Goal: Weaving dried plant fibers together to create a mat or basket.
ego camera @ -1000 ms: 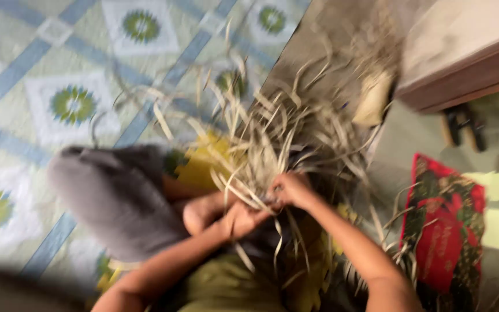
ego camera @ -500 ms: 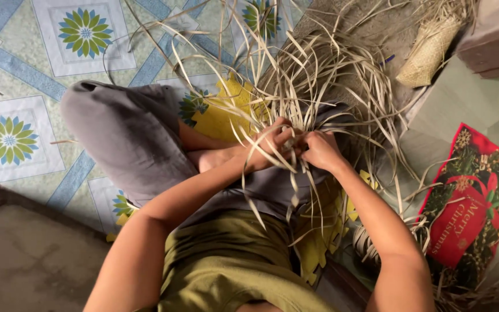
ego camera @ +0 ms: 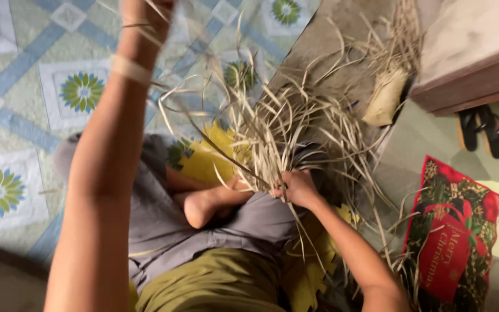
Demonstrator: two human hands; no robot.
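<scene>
We sit on the floor with the bundle of dry palm strips (ego camera: 284,133) fanned out over our lap, its loose ends spraying toward twelve and two o'clock. Our right hand (ego camera: 297,188) is closed tight on the gathered base of the bundle, just at three o'clock of our bare foot (ego camera: 203,208). Our left hand (ego camera: 145,14) is raised high at eleven o'clock, blurred, apparently pinching one long strip (ego camera: 203,136) that runs down to the bundle; how firmly it is closed we cannot tell.

We judge the strips light, thin and springy, stiff along their length yet liable to crack if folded sharply, with edges that may cut. They slip past one another easily, so the hold belongs at the bunched base, not the loose tips. At four o'clock lies a red festive bag (ego camera: 451,231), and a pair of sandals (ego camera: 480,130) at three o'clock.
</scene>
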